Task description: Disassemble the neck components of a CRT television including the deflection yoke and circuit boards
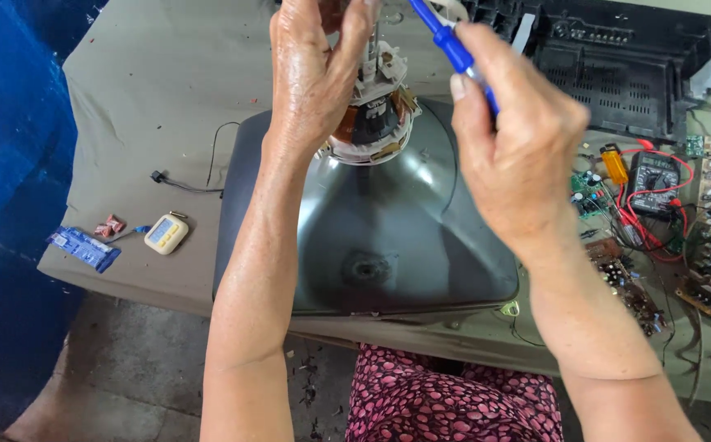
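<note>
We see the left hand closed around the neck of the picture tube lying face-down on the table and the right hand gripping a blue screwdriver (tip hidden); a slip could crack the glass neck.

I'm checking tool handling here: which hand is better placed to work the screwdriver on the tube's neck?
Probably the right hand: it holds the blue screwdriver, tip toward the neck assembly, which the left hand grips.

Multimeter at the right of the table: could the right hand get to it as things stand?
Probably yes. The multimeter lies uncovered just beyond the right hand, nothing between them, though that hand holds a blue-handled screwdriver.
</note>
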